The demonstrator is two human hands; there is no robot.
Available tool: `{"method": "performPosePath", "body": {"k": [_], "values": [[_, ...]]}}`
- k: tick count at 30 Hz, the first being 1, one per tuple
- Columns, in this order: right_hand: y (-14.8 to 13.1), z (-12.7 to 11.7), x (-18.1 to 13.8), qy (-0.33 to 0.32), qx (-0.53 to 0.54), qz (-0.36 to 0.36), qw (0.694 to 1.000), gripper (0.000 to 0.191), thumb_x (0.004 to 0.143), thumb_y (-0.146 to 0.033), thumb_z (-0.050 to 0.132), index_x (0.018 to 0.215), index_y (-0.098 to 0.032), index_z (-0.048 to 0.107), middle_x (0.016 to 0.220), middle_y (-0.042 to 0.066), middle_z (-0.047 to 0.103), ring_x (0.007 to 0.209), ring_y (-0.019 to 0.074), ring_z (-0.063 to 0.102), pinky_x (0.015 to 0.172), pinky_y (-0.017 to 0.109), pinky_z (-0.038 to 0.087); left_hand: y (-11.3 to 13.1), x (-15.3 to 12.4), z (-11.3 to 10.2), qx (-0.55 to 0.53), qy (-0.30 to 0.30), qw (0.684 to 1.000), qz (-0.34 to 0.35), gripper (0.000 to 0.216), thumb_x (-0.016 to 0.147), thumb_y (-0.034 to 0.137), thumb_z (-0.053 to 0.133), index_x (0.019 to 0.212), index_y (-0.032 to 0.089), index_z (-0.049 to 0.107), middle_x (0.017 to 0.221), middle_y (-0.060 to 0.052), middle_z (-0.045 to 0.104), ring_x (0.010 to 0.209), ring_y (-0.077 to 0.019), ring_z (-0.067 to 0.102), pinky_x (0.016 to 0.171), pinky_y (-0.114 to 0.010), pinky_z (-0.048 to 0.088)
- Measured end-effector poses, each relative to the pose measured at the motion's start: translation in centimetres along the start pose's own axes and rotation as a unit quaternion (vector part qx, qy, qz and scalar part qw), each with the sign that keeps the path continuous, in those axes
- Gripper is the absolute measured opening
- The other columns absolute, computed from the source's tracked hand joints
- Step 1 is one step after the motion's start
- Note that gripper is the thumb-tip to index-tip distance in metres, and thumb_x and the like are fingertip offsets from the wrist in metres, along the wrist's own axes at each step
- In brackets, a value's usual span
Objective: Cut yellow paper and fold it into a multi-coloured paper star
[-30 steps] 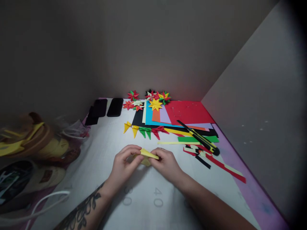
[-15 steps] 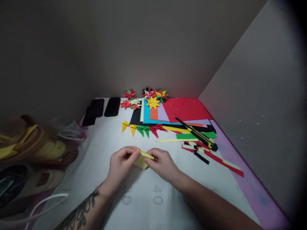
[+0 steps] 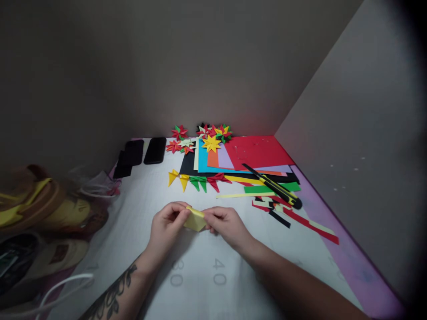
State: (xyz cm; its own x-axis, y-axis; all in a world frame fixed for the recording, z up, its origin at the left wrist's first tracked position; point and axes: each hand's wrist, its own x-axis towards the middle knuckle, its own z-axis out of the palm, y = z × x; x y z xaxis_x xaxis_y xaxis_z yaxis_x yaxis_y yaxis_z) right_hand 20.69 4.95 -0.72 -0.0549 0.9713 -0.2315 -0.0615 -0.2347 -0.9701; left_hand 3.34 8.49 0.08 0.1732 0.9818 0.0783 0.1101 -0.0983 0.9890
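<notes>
A small folded piece of yellow paper [image 3: 195, 220] is held just above the white cutting mat [image 3: 200, 271], near its middle. My left hand [image 3: 167, 226] pinches its left side with fingers closed. My right hand [image 3: 224, 224] pinches its right side, fingers also closed. Beyond the hands lies a row of folded paper points [image 3: 196, 180] in yellow, green and red.
A stack of coloured paper sheets [image 3: 240, 158] lies at the back, with several finished paper stars [image 3: 211, 143] on and behind it. A yellow-black utility knife [image 3: 273, 186] and paper strips [image 3: 293, 218] lie to the right. Two black phones [image 3: 145, 151] rest back left; shoes [image 3: 40, 209] are at the left.
The yellow paper has been folded smaller, from a longer flat strip to a compact piece. Both hands have drawn closer together around it.
</notes>
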Motion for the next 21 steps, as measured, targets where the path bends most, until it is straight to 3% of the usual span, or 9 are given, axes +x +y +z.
{"method": "performPosePath", "body": {"k": [5, 10, 15, 21], "values": [[0.5, 0.2, 0.2, 0.076, 0.067, -0.056, 0.993, 0.016, 0.078, -0.033, 0.059, 0.084, -0.019, 0.055, 0.068, -0.002, 0.060, 0.053, 0.0096, 0.055, 0.048, 0.020, 0.043, -0.7, 0.3, -0.2, -0.031, 0.058, 0.998, -0.016, 0.018, 0.077, 0.032, 0.066, 0.069, 0.017, 0.061, 0.087, -0.005, 0.067, 0.080, -0.0156, 0.061, 0.070, -0.024, 0.047], [1.2, 0.1, 0.3, 0.088, -0.022, -0.127, 0.988, 0.014, 0.073, -0.019, 0.058, 0.087, -0.020, 0.057, 0.076, 0.000, 0.062, 0.067, 0.0126, 0.060, 0.061, 0.024, 0.049, -1.6, 0.6, -0.1, -0.097, 0.100, 0.988, -0.073, 0.021, 0.073, 0.035, 0.069, 0.068, 0.016, 0.061, 0.088, -0.003, 0.068, 0.075, -0.0133, 0.059, 0.064, -0.022, 0.045], [1.2, -0.1, 0.0, 0.106, -0.092, -0.174, 0.975, 0.025, 0.074, -0.017, 0.057, 0.098, -0.021, 0.058, 0.090, 0.003, 0.066, 0.071, 0.0134, 0.061, 0.065, 0.025, 0.050, -1.6, 0.3, 0.6, -0.154, 0.096, 0.977, -0.111, 0.024, 0.071, 0.036, 0.071, 0.067, 0.016, 0.059, 0.087, -0.003, 0.067, 0.071, -0.0121, 0.058, 0.062, -0.021, 0.045], [1.0, -0.2, -0.1, 0.122, -0.127, -0.206, 0.963, 0.022, 0.077, -0.017, 0.055, 0.098, -0.021, 0.060, 0.088, 0.003, 0.067, 0.072, 0.0139, 0.061, 0.065, 0.026, 0.050, -1.0, 0.3, 1.3, -0.194, 0.089, 0.965, -0.151, 0.030, 0.067, 0.040, 0.073, 0.065, 0.016, 0.055, 0.082, -0.002, 0.065, 0.064, -0.0104, 0.055, 0.057, -0.020, 0.044]]}}
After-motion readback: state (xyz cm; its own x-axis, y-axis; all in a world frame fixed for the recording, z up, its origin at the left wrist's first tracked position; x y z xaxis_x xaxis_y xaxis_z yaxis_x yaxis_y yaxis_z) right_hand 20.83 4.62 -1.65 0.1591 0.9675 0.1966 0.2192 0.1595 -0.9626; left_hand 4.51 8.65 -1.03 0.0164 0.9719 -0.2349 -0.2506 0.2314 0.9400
